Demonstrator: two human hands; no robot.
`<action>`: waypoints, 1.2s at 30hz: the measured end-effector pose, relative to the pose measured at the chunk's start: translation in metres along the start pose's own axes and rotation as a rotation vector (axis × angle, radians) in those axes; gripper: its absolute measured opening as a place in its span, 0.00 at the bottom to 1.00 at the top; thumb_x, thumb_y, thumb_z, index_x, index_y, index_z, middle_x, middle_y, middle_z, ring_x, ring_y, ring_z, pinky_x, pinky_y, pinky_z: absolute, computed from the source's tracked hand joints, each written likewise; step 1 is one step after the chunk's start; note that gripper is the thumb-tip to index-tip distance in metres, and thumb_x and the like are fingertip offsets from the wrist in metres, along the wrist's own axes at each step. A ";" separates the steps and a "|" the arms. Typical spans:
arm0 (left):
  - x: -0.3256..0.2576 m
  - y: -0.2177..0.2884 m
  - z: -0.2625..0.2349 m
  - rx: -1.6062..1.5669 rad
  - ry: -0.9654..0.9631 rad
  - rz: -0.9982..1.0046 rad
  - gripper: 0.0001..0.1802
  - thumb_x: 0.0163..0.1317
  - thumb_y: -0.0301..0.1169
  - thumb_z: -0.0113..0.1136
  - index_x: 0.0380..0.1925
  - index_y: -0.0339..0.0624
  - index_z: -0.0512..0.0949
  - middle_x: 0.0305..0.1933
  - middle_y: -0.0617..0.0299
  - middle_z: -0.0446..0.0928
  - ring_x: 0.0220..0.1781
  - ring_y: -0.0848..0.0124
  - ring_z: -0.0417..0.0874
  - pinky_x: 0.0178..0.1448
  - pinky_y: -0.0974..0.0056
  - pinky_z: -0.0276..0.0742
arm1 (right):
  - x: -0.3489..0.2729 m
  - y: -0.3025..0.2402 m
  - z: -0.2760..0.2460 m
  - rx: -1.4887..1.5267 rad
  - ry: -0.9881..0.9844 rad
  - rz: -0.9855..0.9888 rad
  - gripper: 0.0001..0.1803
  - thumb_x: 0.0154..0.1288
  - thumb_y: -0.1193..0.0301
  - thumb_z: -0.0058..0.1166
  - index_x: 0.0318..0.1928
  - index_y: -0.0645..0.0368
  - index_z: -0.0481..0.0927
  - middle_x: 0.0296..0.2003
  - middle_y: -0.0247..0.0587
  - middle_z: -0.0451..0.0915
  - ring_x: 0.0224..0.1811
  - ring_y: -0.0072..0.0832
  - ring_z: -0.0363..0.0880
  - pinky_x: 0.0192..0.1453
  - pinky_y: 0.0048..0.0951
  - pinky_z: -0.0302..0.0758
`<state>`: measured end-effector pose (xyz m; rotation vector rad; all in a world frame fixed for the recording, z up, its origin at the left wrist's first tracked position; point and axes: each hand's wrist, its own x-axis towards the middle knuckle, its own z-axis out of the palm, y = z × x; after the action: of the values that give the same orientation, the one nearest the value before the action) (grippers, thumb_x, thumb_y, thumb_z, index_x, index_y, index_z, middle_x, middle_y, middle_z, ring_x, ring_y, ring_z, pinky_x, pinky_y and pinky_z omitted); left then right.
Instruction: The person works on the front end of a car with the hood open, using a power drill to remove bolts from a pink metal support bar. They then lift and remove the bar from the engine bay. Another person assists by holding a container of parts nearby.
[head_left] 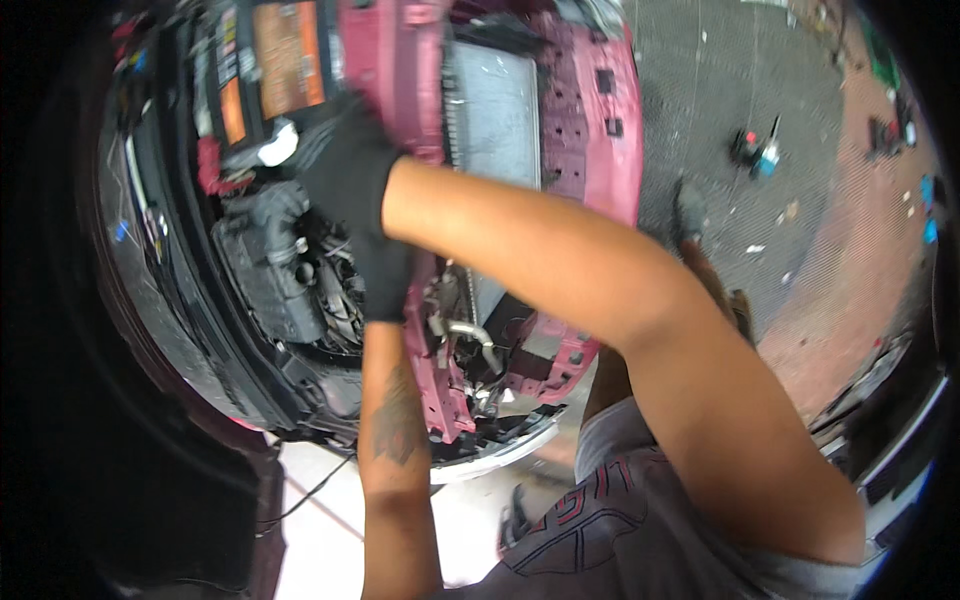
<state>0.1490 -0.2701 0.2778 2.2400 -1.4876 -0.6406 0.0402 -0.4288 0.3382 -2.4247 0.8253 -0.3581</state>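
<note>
Head view shows us leaning over the open engine bay [290, 280] of a red car, both hands in black gloves; our right hand [345, 165] comes in on a long bare forearm that crosses from the lower right up to the upper left, the wrist bent and the back of the glove toward the camera; it lies against the red front panel [400, 70] beside the battery [275, 65] with its orange label, and we cannot tell whether its fingers are curled round anything, since they are hidden behind the glove's back; our left hand [385, 275] rises straight up from the lower edge on a tattooed forearm, just below the right one and touching it; its fingers point down into the gap between the red panel and the dark engine parts, and whether they pinch something there we cannot tell; the silver radiator [495, 110] stands just right of the panel; a bent metal pipe [470, 335] shows below the left hand; small tools [755, 150] lie well apart on the paved ground [720, 80]
</note>
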 end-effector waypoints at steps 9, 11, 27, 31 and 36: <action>-0.010 0.046 -0.019 0.191 0.149 -0.113 0.29 0.79 0.42 0.42 0.69 0.31 0.61 0.70 0.51 0.64 0.66 0.61 0.70 0.68 0.57 0.68 | -0.230 0.078 0.135 1.289 0.663 0.285 0.24 0.59 0.72 0.57 0.56 0.67 0.73 0.49 0.51 0.75 0.50 0.46 0.74 0.57 0.48 0.71; -0.010 0.052 -0.021 0.230 0.137 -0.134 0.28 0.79 0.45 0.39 0.68 0.37 0.66 0.68 0.56 0.68 0.68 0.65 0.69 0.73 0.58 0.61 | -0.228 0.079 0.159 1.231 0.659 0.222 0.24 0.59 0.72 0.57 0.56 0.69 0.73 0.48 0.54 0.76 0.50 0.45 0.74 0.57 0.48 0.71; -0.035 0.036 -0.071 1.281 -0.128 0.767 0.34 0.76 0.49 0.40 0.69 0.32 0.63 0.73 0.47 0.63 0.75 0.58 0.63 0.79 0.52 0.53 | -0.200 0.045 0.223 1.400 0.503 -0.019 0.30 0.64 0.67 0.52 0.67 0.62 0.70 0.69 0.51 0.67 0.72 0.46 0.64 0.77 0.57 0.52; -0.037 0.044 -0.065 0.886 -0.050 0.363 0.32 0.75 0.46 0.42 0.67 0.31 0.66 0.71 0.47 0.66 0.73 0.59 0.64 0.78 0.52 0.54 | -0.199 0.048 0.232 1.357 0.453 -0.090 0.31 0.65 0.67 0.52 0.68 0.59 0.69 0.69 0.50 0.67 0.72 0.44 0.65 0.78 0.57 0.51; -0.044 0.058 -0.067 0.464 0.031 0.032 0.28 0.74 0.41 0.44 0.65 0.31 0.67 0.69 0.47 0.69 0.71 0.59 0.67 0.76 0.52 0.58 | -0.196 0.046 0.230 1.268 0.407 -0.081 0.27 0.67 0.67 0.48 0.67 0.57 0.71 0.69 0.45 0.68 0.71 0.39 0.66 0.78 0.57 0.50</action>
<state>0.1279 -0.2465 0.3712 2.5354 -1.7973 -0.2642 -0.0404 -0.2415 0.1100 -1.1962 0.4052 -1.0438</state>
